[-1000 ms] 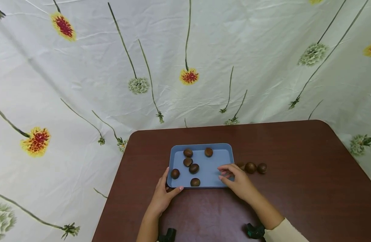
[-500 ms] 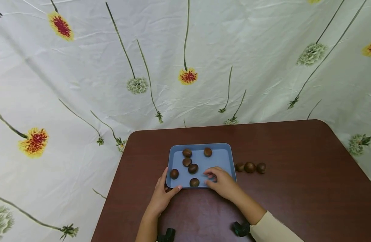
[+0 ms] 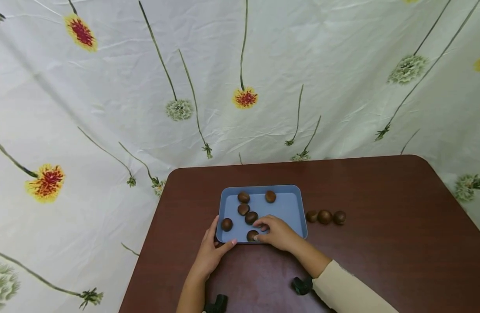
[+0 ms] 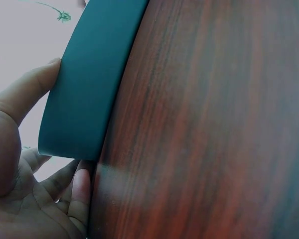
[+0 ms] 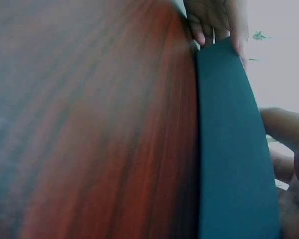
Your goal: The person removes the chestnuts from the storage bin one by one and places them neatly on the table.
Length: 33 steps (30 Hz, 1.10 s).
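Observation:
A light-blue tray (image 3: 283, 208) lies on the table with several brown chestnuts in it. My left hand (image 3: 208, 252) grips its near left corner, thumb at the front rim and fingers along the left side; the left wrist view shows that thumb against the tray wall (image 4: 89, 84). Over the front middle of the tray is my right hand (image 3: 277, 234), fingers apart and loosely bent. Its thumb tip is right at the chestnut (image 3: 252, 235) by the front rim, and its forefinger is close to another chestnut (image 3: 251, 218) behind that one. In the right wrist view the tray wall hides its fingertips.
Three more chestnuts (image 3: 325, 217) stand in a row on the brown table (image 3: 381, 243), just right of the tray. Further chestnuts in the tray sit at its left and back. A white flowered cloth (image 3: 126, 87) hangs behind the table.
My right hand has moved left across the tray, from its right rim to the chestnut at the front. My left hand has kept its grip on the corner.

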Motion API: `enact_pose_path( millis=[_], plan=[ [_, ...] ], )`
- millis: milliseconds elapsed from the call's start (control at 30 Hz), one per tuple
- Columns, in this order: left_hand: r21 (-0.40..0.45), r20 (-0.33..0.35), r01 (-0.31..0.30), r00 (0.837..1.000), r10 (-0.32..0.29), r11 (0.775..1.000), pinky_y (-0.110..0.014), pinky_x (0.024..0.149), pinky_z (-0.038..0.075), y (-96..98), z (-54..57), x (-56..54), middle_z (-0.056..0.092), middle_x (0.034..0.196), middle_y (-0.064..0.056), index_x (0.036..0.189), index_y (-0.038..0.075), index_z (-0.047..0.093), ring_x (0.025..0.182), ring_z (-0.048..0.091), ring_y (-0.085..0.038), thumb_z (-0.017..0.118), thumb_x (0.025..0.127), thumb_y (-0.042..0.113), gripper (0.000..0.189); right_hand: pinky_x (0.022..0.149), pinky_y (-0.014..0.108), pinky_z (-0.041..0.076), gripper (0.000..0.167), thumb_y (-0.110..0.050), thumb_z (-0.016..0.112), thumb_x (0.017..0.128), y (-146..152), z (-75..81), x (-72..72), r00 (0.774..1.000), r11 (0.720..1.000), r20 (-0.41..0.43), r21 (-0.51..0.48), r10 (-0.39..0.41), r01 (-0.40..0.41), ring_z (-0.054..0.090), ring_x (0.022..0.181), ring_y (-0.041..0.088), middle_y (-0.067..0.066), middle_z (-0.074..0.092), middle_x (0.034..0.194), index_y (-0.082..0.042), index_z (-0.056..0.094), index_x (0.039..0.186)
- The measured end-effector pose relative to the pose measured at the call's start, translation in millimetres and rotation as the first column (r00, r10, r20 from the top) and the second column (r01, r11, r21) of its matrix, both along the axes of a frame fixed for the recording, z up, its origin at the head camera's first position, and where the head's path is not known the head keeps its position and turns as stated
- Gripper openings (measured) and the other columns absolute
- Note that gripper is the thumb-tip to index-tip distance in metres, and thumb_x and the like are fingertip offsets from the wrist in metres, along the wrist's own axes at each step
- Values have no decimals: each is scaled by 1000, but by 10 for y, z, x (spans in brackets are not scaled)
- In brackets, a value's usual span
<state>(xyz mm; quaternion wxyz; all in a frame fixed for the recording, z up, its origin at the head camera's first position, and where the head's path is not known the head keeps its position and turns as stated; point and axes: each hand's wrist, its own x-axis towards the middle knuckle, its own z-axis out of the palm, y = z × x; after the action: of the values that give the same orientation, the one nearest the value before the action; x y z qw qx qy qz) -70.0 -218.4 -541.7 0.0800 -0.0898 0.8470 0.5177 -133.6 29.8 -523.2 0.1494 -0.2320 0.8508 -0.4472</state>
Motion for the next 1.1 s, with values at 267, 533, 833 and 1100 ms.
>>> enact_pose_path(
  millis=[267,533,833,1100],
  plan=[
    [6,3,-3,1000,3,1000,-54,109,43,-3,-8,-6,33,157,-14,163,34,15,138,46,-38,79,86,47,102,88,34,49,36,-25,79,89,-13,-21,-100,994,998,92,16,57,-59,60,100,20,5,62,113,-13,72,123],
    [-1,-14,4,1000,-4,1000,-53,108,44,-1,-23,-7,35,156,-16,164,31,16,138,47,-38,78,87,48,100,82,26,46,30,-21,79,89,-49,-68,-101,998,998,48,35,51,-53,54,89,13,2,59,100,-14,75,117],
    [-5,-30,1,1000,-2,1000,-52,107,45,12,-15,6,38,151,-17,164,28,16,135,49,-37,79,86,47,102,81,26,46,24,-18,75,88,-67,-129,-43,999,999,-36,37,-36,37,56,87,12,0,59,96,-14,76,112],
    [9,-25,10,1000,-10,1000,-53,109,43,10,-6,-11,37,152,-16,164,30,15,137,47,-36,79,86,46,102,80,25,46,26,-17,77,86,-64,-124,-24,997,998,-59,24,-55,57,56,87,14,3,57,96,-11,74,111]
  ],
)
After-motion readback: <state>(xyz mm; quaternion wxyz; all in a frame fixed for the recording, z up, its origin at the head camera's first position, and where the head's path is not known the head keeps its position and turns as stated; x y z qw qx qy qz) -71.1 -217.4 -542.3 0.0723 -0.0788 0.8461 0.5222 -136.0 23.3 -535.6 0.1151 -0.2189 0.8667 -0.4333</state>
